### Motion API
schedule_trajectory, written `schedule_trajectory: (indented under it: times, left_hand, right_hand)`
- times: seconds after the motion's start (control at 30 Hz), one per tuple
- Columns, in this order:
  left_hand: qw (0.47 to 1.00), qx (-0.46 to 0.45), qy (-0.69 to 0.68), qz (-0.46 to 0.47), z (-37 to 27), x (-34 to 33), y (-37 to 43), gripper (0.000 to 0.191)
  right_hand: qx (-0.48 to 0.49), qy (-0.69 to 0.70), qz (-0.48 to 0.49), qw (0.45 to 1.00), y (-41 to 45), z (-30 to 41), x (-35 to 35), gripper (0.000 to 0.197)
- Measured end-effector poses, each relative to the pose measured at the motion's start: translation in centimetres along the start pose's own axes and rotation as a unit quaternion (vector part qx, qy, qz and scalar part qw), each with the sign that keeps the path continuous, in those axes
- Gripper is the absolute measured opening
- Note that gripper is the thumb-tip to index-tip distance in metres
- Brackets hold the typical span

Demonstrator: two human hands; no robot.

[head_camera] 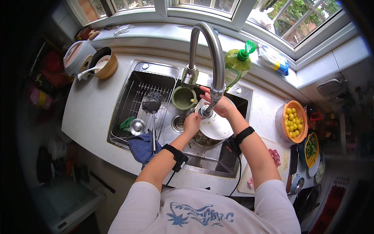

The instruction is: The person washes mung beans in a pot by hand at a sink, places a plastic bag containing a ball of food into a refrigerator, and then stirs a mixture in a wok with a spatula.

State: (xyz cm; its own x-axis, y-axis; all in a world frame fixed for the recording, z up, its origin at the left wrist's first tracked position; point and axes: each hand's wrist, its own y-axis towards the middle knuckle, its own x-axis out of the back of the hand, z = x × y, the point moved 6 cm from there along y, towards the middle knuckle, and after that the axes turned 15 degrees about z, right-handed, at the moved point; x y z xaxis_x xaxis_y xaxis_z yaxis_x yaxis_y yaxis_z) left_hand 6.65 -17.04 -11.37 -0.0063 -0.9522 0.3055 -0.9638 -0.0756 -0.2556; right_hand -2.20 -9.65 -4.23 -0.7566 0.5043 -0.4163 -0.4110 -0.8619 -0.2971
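A white plate [217, 127] with small food bits on it is tilted over a metal pot [204, 139] in the right sink basin. My left hand [191, 124] pinches the plate's left edge, just beside the faucet's spray head [205, 112]. My right hand [219, 102] is over the plate's far side, fingers apart and extended toward the faucet lever [191, 84]; the gooseneck faucet [215, 55] partly covers it. Whether those fingertips touch the lever is unclear. A green strainer cup [183, 98] sits behind my left hand. Dark residue shows in the pot.
The left basin holds a wire rack [137, 96], a long-handled scrubber [153, 106] and a strainer plug [137, 126]. A blue cloth [143, 147] hangs over the front edge. Right: dish soap bottle [237, 65], cutting board [245, 181] with meat, knife [293, 161], fruit basket [304, 122].
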Motion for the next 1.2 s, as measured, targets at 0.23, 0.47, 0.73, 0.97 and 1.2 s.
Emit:
schedule_trajectory:
  times: [0.23,0.47,0.73,0.97,1.2]
  left_hand:
    - [0.999,0.014,0.041,0.013,1.8,0.6,1.4,0.01]
    - [0.998,0.018,0.057,-0.028,1.7,3.5,-1.2,0.011]
    - [0.994,0.007,-0.102,-0.033,4.6,3.2,-0.8,0.019]
    - [0.948,0.005,-0.317,0.022,1.8,-0.3,-0.1,0.057]
    - [0.966,-0.001,-0.257,0.037,0.0,0.0,-1.1,0.082]
  right_hand:
    - [0.017,0.145,-0.075,0.986,0.0,-4.9,0.4,0.031]
    - [0.023,0.28,-0.035,0.959,2.0,-9.5,0.2,0.024]
    - [-0.016,0.131,-0.11,0.985,0.7,-8.2,-0.1,0.023]
    - [-0.065,-0.07,-0.215,0.972,-3.9,-7.0,3.9,0.022]
    - [-0.054,-0.179,-0.258,0.948,-5.0,-7.0,5.5,0.025]
